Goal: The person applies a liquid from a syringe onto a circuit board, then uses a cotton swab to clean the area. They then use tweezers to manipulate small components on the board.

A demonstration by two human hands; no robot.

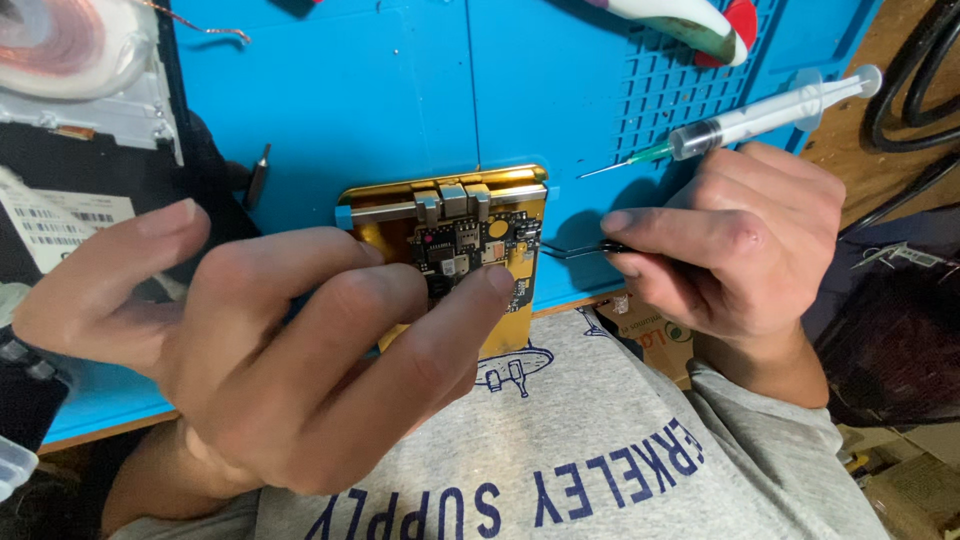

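1. Gold-framed phone body (pixel 505 335), its dark circuit board (pixel 470 250) exposed, lies at the near edge of the blue silicone mat (pixel 400 90).
2. Left hand (pixel 270 350), fingers loosely spread, presses one fingertip (pixel 497 280) onto the board.
3. Right hand (pixel 735 240) pinches slim metal tweezers (pixel 570 251), tips at the frame's edge.
4. Clear plastic syringe (pixel 760 115) rests just behind.

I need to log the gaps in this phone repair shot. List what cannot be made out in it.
- Head view: the lower part of the opened phone is hidden behind the left hand.
- The tweezers are mostly buried in the right hand; only their tips show.
- Parts on the circuit board are too small to identify.
- The red and white tool is cut off by the top edge.
- The copper coil runs off the top left corner.
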